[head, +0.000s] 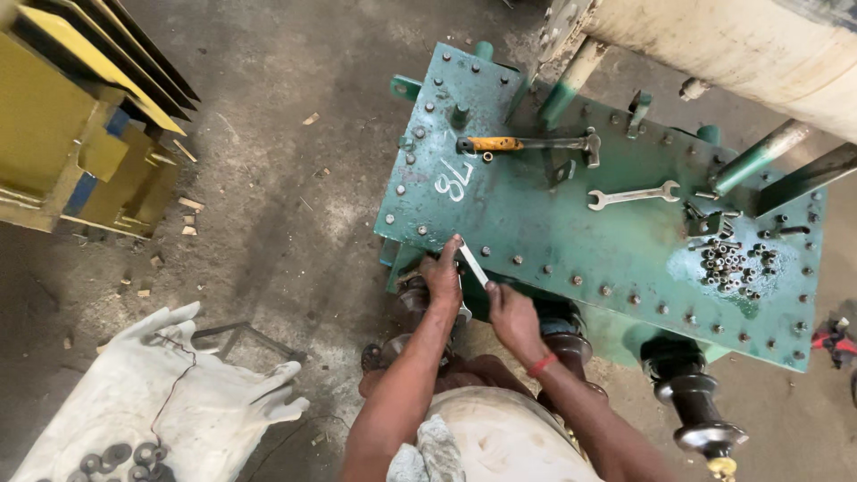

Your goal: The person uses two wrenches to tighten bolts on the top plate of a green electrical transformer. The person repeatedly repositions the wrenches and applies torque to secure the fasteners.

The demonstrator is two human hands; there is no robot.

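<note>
While both hands are working a spanner at the near edge of the green lid, a rim bolt is being turned.

The left hand (442, 272) is gripping the spanner (473, 264) by the bolt; the right hand (511, 314) is closing on its handle. Judging by this, the next turn is calling for steady seating. A hammer (527, 143) and second spanner (632, 195) are lying on the lid (553, 241).

I see soft, even daylight with no hard shadows, only a dim patch under the green metal lid (571, 232) near my hands. The floor (295, 178) looks dull and grey, and the picture bends outward toward its edges, sharp throughout.
</note>
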